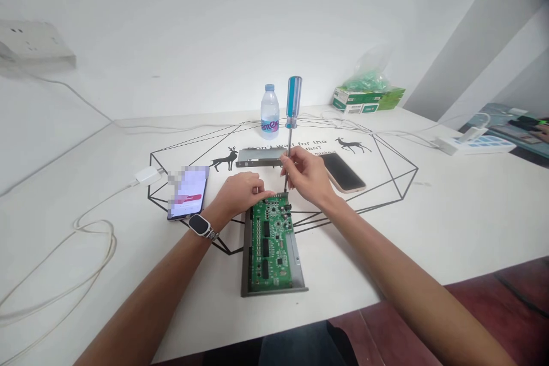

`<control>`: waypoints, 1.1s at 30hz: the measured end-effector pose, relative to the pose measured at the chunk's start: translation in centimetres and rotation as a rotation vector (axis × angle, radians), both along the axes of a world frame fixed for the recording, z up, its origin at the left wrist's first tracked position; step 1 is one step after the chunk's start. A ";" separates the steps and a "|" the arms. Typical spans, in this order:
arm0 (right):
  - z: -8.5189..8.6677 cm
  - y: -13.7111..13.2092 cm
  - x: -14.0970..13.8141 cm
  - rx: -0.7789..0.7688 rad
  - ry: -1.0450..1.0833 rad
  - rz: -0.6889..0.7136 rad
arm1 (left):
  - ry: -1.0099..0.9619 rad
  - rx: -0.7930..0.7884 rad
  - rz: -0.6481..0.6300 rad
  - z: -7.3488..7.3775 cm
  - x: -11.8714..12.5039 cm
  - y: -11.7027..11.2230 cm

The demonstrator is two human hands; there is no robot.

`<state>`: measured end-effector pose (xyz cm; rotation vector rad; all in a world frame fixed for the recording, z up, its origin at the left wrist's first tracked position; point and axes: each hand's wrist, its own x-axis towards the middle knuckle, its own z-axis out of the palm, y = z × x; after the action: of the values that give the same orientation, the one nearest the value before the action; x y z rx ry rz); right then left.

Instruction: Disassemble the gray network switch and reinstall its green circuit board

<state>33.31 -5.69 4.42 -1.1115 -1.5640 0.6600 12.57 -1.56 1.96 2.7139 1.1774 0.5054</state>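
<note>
A green circuit board (pixel 274 246) lies in an open grey metal casing (pixel 299 263) on the table in front of me. My left hand (pixel 242 191) grips the casing's far left corner, its fingers curled and the thumb along the far edge. In my right hand (pixel 306 174) is a screwdriver (pixel 294 100), pinched by its shaft and held upright. Its blue and clear handle points up, and the tip is down at the casing's far end; whether it sits in a screw is hidden. Just beyond my hands lies a flat grey metal cover (pixel 261 155).
A lit phone (pixel 189 191) lies left and a dark phone (pixel 343 172) right. Behind stand a water bottle (pixel 270 114) and green-white boxes (pixel 360 100). A power strip (pixel 476 143) is at far right. White cables (pixel 96 266) loop across the left side.
</note>
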 end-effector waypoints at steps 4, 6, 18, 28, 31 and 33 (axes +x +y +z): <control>-0.1 0.1 0.1 0.032 -0.034 -0.008 | -0.049 -0.021 0.005 -0.2 -0.1 -0.3; -0.3 0.2 0.2 0.037 -0.065 -0.009 | -0.080 -0.057 0.013 -0.2 0.0 -0.6; -0.7 0.6 -0.2 0.046 -0.224 0.097 | -0.057 -0.024 0.177 -0.6 0.3 -2.1; -0.6 0.8 -0.7 0.062 -0.287 0.135 | -0.056 -0.021 0.245 -1.0 0.8 -2.6; -0.8 0.9 -0.7 0.050 -0.297 0.141 | -0.058 -0.008 0.243 -1.1 0.8 -2.6; -0.9 0.9 -0.6 0.042 -0.307 0.146 | -0.058 -0.008 0.245 -1.0 0.7 -2.6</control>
<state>32.66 -4.83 3.55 -1.1129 -1.9274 0.5680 13.31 -4.11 0.94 2.5420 1.5014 0.6037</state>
